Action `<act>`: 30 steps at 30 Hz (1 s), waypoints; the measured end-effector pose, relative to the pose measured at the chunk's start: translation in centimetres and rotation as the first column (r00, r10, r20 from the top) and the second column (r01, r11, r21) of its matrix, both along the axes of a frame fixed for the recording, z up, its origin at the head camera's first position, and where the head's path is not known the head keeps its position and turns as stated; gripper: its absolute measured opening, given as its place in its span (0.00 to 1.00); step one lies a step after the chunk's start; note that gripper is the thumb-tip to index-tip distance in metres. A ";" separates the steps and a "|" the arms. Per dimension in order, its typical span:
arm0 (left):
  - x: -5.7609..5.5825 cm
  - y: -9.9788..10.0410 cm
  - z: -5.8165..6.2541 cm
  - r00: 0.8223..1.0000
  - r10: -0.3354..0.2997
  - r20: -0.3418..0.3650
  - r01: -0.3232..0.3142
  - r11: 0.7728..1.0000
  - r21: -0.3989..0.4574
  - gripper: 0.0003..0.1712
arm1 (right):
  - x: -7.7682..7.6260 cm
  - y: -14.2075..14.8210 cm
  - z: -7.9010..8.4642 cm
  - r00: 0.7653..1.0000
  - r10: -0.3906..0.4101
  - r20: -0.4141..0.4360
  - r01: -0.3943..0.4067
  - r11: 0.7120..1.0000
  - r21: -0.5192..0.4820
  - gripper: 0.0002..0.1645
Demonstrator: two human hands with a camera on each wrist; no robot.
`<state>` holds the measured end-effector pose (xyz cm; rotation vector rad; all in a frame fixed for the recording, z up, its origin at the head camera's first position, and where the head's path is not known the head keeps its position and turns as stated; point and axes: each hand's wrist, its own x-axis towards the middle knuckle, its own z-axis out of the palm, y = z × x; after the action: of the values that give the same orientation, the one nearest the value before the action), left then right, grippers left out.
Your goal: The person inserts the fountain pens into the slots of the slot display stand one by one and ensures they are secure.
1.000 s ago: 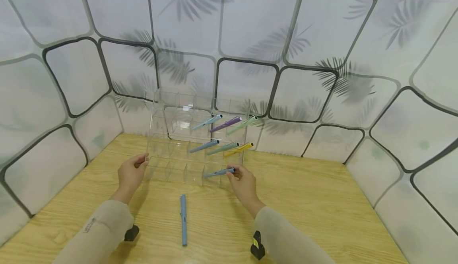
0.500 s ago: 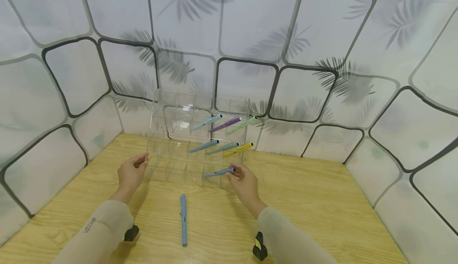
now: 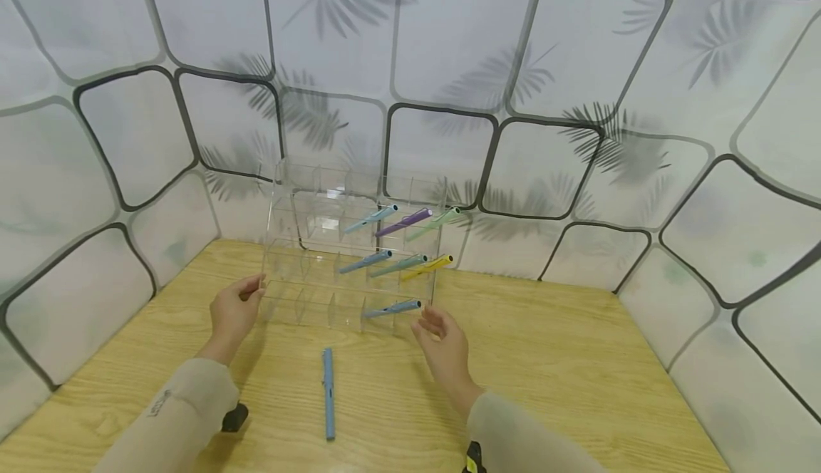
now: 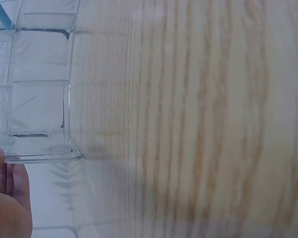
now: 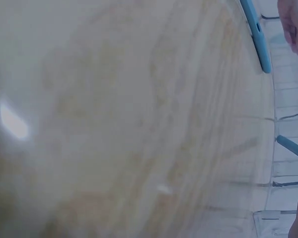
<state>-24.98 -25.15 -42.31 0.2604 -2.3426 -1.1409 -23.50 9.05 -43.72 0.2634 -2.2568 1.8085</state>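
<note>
A clear acrylic pen rack with stepped, divided rows stands on the table. My left hand pinches its left side edge; in the left wrist view, thumb and fingers lie on opposite sides of the clear panel. A blue pen lies slanted in the bottom row, toward the right end. Just right of its tip is my right hand, fingers loosely bent and holding nothing. Only a bit of that hand shows in the right wrist view. Another blue pen lies on the table between the forearms.
The middle row holds a blue pen, a green pen and a yellow pen. Above them rest a light blue pen, a purple pen and a pale green pen. Patterned curtain encloses the wooden table.
My right hand has let go of the blue pen in the bottom row and drawn back slightly right and toward me. The left hand keeps its place on the rack.
</note>
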 end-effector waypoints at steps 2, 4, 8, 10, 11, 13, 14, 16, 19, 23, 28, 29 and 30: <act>0.0 0.0 0.0 1.000 -0.001 -0.002 0.001 1.000 0.003 0.15 | 0.4 -0.1 -0.3 1.000 -0.003 0.018 0.003 1.000 0.002 0.24; 0.0 0.0 0.0 1.000 0.000 -0.005 0.000 1.000 0.003 0.15 | 0.8 -0.2 -0.6 0.999 0.001 0.050 -0.001 1.000 0.008 0.25; 0.0 0.0 0.0 1.000 0.001 -0.010 -0.001 1.000 0.000 0.15 | 1.7 -1.0 -1.2 0.992 0.044 0.119 -0.043 0.999 -0.015 0.27; -0.1 0.0 0.1 1.000 0.003 -0.014 -0.003 1.000 -0.004 0.14 | 2.1 -1.5 -1.3 0.988 0.080 0.135 -0.077 0.997 -0.027 0.28; -0.1 0.0 0.1 1.000 0.004 -0.016 -0.004 1.000 -0.005 0.14 | 2.2 -1.8 -1.4 0.986 0.093 0.136 -0.091 0.996 -0.021 0.29; 0.0 0.1 0.2 1.000 0.006 -0.022 -0.006 1.000 -0.005 0.14 | 2.6 -2.4 -1.6 0.985 0.116 0.129 -0.116 0.993 -0.005 0.29; 0.0 0.1 0.2 1.000 0.006 -0.025 -0.006 1.000 -0.006 0.14 | 2.7 -2.6 -1.7 0.984 0.129 0.125 -0.130 0.991 0.004 0.30; 0.0 0.1 0.1 1.000 0.005 -0.030 -0.005 1.000 -0.007 0.14 | 2.9 -3.2 -1.8 0.981 0.143 0.128 -0.148 0.989 0.030 0.31; 0.0 0.1 0.0 1.000 0.006 -0.030 -0.006 1.000 -0.010 0.14 | 3.2 -4.2 -1.9 0.975 0.163 0.151 -0.172 0.984 0.049 0.32; -0.1 0.1 0.0 0.999 0.011 -0.031 -0.011 1.000 -0.012 0.14 | 3.5 -5.3 -1.9 0.965 0.188 0.182 -0.201 0.978 0.060 0.34; -0.1 0.1 0.0 0.999 0.012 -0.042 -0.012 1.000 -0.003 0.14 | 3.7 -6.7 -2.1 0.954 0.203 0.218 -0.224 0.972 0.074 0.37; -0.1 0.1 0.0 0.999 0.011 -0.043 -0.011 1.000 -0.001 0.14 | 3.7 -7.0 -2.1 0.951 0.208 0.229 -0.230 0.971 0.072 0.37; -0.1 0.1 0.0 0.999 0.011 -0.045 -0.011 1.000 0.000 0.14 | 3.8 -7.3 -2.1 0.948 0.214 0.237 -0.236 0.969 0.069 0.37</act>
<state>-25.08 -25.08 -42.34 0.2447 -2.2994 -1.1295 -19.71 1.75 -45.77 0.3615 -2.5702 1.9297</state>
